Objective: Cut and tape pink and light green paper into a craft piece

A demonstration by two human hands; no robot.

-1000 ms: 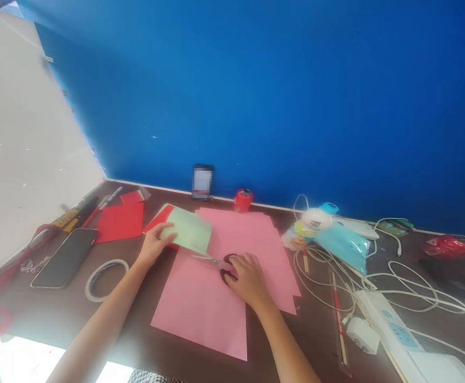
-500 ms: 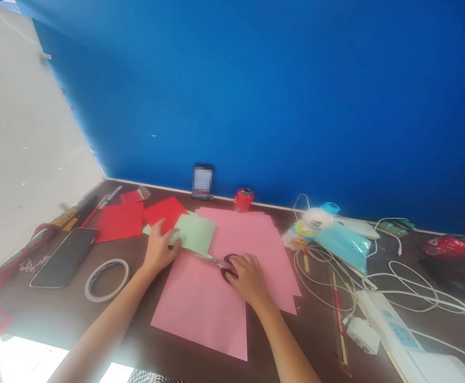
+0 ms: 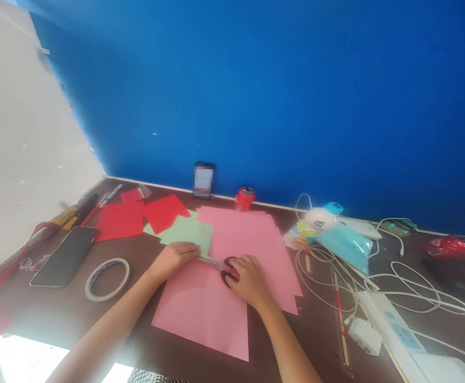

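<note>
My left hand (image 3: pixel 177 259) lies over the lower edge of a light green paper sheet (image 3: pixel 190 231), its fingers stretched out and close together. The fingertips end by the tips of the scissors (image 3: pixel 215 263), which lie over a pink paper sheet (image 3: pixel 204 314). Around the dark scissor handles, my right hand (image 3: pixel 248 276) has its fingers closed. The blades point left toward my left hand, and their tips are partly hidden there. Beneath the green sheet's left side, another green piece (image 3: pixel 149 230) sticks out. Red paper (image 3: pixel 166 213) lies just behind the green.
At left are a phone (image 3: pixel 65 256), a tape roll (image 3: pixel 107 279) and more red paper (image 3: pixel 120 219). A red round item (image 3: pixel 244 199) stands near the blue wall. Cables, a glue bottle (image 3: pixel 312 226), a blue packet (image 3: pixel 347 247) and a power strip (image 3: pixel 391 324) crowd the right.
My left hand has moved down and to the right from the green sheet's left side, and its spread fingers have come together. The green sheet has shifted slightly left. My right hand stays at the scissors.
</note>
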